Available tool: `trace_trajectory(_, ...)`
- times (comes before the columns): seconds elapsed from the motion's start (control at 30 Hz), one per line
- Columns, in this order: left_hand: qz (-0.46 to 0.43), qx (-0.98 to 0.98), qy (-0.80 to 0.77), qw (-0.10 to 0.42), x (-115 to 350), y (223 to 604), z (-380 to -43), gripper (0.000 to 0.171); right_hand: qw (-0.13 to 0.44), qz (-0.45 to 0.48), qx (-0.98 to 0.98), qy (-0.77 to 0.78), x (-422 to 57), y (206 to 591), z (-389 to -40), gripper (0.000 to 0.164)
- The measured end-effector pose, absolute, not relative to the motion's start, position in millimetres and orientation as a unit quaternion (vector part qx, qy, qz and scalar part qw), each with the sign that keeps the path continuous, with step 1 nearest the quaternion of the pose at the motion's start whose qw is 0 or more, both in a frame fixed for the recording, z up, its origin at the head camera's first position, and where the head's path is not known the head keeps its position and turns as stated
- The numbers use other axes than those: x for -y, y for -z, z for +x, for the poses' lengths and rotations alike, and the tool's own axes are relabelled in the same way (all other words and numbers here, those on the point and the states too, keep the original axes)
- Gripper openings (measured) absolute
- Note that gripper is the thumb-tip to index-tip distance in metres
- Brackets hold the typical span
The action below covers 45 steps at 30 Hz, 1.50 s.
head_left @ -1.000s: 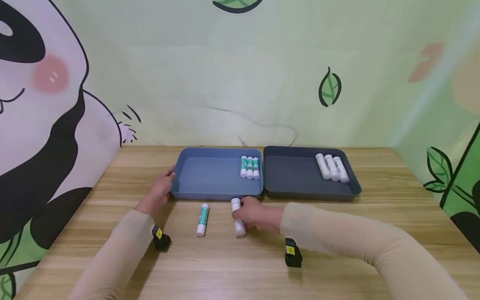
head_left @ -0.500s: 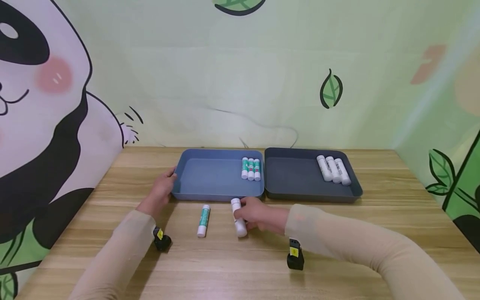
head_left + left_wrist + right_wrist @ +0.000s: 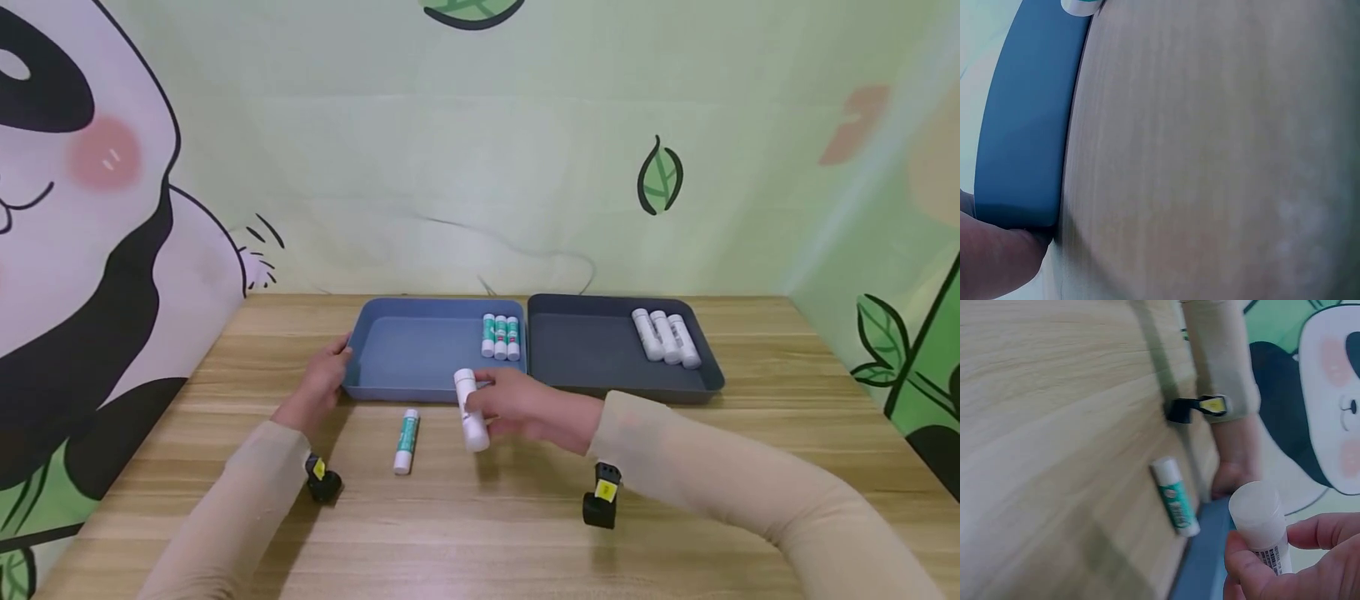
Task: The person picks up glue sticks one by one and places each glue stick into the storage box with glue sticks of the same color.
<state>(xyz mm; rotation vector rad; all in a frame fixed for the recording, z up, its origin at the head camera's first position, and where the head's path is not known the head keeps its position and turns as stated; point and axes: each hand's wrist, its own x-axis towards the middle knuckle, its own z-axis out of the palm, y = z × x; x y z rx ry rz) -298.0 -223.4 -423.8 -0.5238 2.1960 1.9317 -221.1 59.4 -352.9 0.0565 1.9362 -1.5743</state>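
My right hand (image 3: 513, 398) holds a thick white glue stick (image 3: 470, 412), raised and tilted over the table in front of the blue tray (image 3: 412, 390). In the right wrist view, thumb and fingers pinch the white glue stick (image 3: 1263, 519) around its barcode label. At the blue tray's left side, my left hand (image 3: 324, 375) holds the edge, its thumb (image 3: 1000, 259) against the front corner in the left wrist view. A thinner teal-and-white glue stick (image 3: 407, 442) lies on the table between the hands.
Three teal-and-white glue sticks (image 3: 500, 337) lie side by side at the blue tray's right end. A dark grey tray (image 3: 585, 379) adjoins it, with three white glue sticks (image 3: 666, 337) at its right. A printed wall (image 3: 390, 167) stands behind the table (image 3: 420, 533).
The right hand has lifted the white glue stick off the table, up and slightly left, toward the blue tray's front edge. The left hand has stayed at the tray.
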Motion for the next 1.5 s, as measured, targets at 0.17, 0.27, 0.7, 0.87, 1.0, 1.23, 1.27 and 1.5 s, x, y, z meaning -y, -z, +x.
trace_trajectory(0.17,-0.183,-0.738,-0.643,0.092,225,425,-298,0.052,0.316,0.007,-0.735,0.600,-68,330,-229,0.064)
trace_trajectory(0.27,-0.181,-0.738,-0.643,0.092,226,425,-298,0.052,0.311,-0.004,-0.740,0.597,-74,316,-233,0.065)
trace_trajectory(0.7,-0.169,-0.737,-0.648,0.090,224,424,-300,0.052,0.268,-0.051,-0.763,0.586,-115,258,-256,0.065)
trace_trajectory(0.87,-0.167,-0.740,-0.644,0.094,226,423,-299,0.052,0.242,-0.060,-0.776,0.579,-139,241,-262,0.065)
trace_trajectory(1.0,-0.168,-0.742,-0.642,0.094,227,423,-298,0.053,0.228,-0.059,-0.784,0.574,-163,235,-268,0.067)
trace_trajectory(1.23,-0.178,-0.747,-0.633,0.099,230,423,-298,0.053,0.211,-0.029,-0.796,0.567,-198,239,-290,0.068)
trace_trajectory(1.27,-0.177,-0.747,-0.633,0.099,230,422,-298,0.053,0.209,-0.025,-0.797,0.567,-202,240,-293,0.068)
trace_trajectory(1.5,-0.168,-0.746,-0.637,0.094,227,425,-299,0.053,0.176,-0.004,-0.823,0.540,-230,241,-315,0.071)
